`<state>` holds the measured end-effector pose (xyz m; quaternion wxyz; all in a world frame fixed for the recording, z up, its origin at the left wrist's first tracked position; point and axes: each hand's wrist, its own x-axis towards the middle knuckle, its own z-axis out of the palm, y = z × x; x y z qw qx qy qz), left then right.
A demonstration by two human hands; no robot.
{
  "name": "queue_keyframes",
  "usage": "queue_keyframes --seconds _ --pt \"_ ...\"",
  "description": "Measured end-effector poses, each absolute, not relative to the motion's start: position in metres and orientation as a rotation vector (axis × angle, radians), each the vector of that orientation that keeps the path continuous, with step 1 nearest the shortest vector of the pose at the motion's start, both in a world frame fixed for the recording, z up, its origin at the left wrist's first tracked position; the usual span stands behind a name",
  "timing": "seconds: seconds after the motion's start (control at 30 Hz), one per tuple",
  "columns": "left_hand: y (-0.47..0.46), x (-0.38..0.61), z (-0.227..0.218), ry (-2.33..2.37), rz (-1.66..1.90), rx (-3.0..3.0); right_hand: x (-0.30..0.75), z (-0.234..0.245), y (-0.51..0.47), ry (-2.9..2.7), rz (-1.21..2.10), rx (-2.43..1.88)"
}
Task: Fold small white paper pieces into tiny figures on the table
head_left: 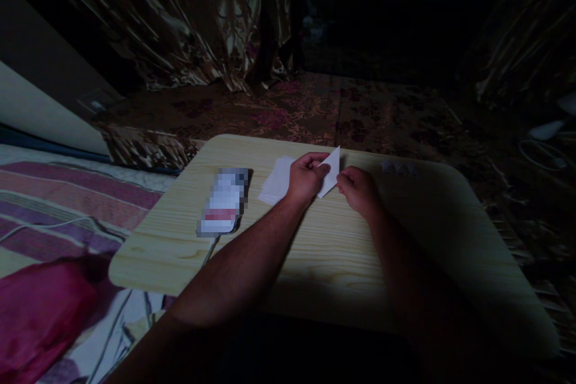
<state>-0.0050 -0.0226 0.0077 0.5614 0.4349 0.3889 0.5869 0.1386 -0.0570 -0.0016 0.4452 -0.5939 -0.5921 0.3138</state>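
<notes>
Between my two hands, just above the wooden table (315, 246), is a white piece of paper (332, 169) with a pointed top corner and straight, folded-looking edges. My left hand (308, 177) grips its left side, thumb laid across the front. At the paper's lower right edge, the closed fingertips of my right hand (357, 187) pinch it. Several white sheets (276, 180) lie in a loose stack to the left, partly covered by my left hand. Small pale folded-looking pieces (398, 167) sit in a row beyond my right hand, too dim to make out well.
A blurred-out phone (222, 201) with a cable (210, 251) lies on the table's left part. Left of the table is a bed with a striped cover (76, 204) and a pink cloth (45, 312). Patterned curtains (234, 18) hang behind. The right side is dark.
</notes>
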Motion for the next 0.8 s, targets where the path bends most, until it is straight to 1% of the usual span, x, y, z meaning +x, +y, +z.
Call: queue_keyframes --seconds 0.13,0.37,0.8 --pt "-0.0218 -0.0058 0.0072 0.928 1.391 1.01 0.138 -0.0033 -0.0569 -1.495 0.727 -1.46" --pt "-0.0223 -0.0059 0.0078 0.917 1.396 0.975 0.1382 -0.0042 -0.059 -1.496 0.742 -1.432" --pt "-0.023 -0.0048 0.0081 0.91 1.361 0.99 0.1398 0.0018 -0.0607 -1.428 0.833 -1.386"
